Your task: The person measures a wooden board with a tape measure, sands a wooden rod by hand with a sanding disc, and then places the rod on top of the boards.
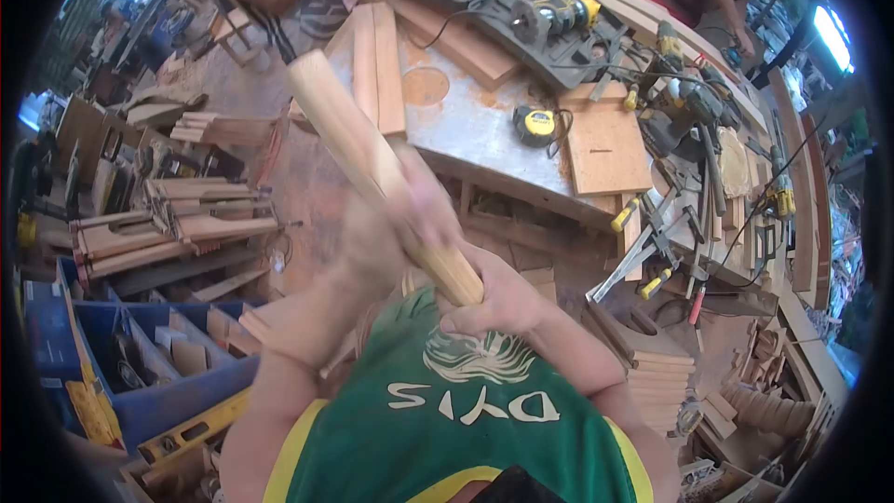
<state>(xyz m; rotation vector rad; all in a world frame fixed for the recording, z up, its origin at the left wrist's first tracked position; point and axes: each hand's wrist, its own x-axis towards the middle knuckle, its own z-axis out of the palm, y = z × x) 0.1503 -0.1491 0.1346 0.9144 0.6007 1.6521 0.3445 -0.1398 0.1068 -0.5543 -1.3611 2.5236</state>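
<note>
A long, pale wooden piece slants across the middle of the view, its far end up and to the left, its near end close to my green shirt. Around its near end my right hand is closed, thumb along the wood. Farther up, my left hand is wrapped over the middle of the piece and is blurred by motion. Beyond the wood, two joined boards lie on the metal-topped table.
A yellow tape measure, a flat board, power tools and clamps lie on the table. At left are stacked wooden parts and a blue divided bin. Two other people work at the far side.
</note>
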